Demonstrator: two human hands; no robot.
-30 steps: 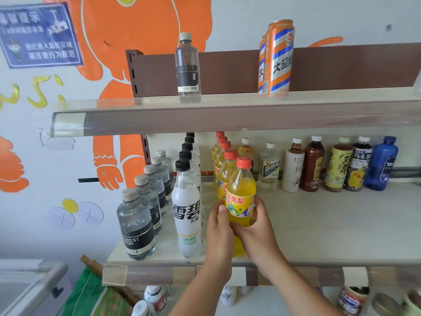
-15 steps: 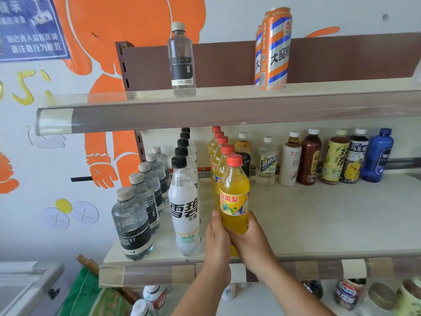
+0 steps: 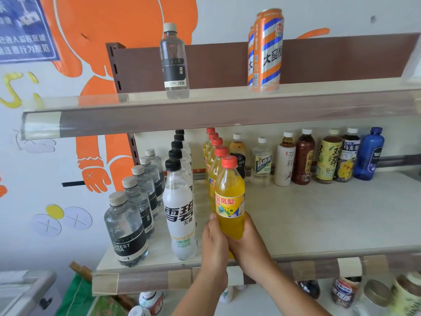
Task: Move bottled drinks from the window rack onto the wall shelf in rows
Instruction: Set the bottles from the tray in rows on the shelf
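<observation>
A yellow pineapple soda bottle (image 3: 229,197) with a red cap stands upright at the front of its row on the middle wall shelf (image 3: 319,220). My left hand (image 3: 214,240) and my right hand (image 3: 247,242) both grip its lower half. Behind it runs a row of matching yellow bottles (image 3: 213,151). To the left stand a row of white black-capped bottles (image 3: 180,208) and a row of clear soda water bottles (image 3: 126,226).
Assorted tea and drink bottles (image 3: 328,156) line the shelf's back wall. The upper shelf (image 3: 205,106) carries one clear bottle (image 3: 174,62) and striped cans (image 3: 267,49). More bottles and jars (image 3: 373,295) stand on the shelf below.
The bottle and both hands sit slightly further left and lower in view as the camera shifted; the grip on the bottle is unchanged.
</observation>
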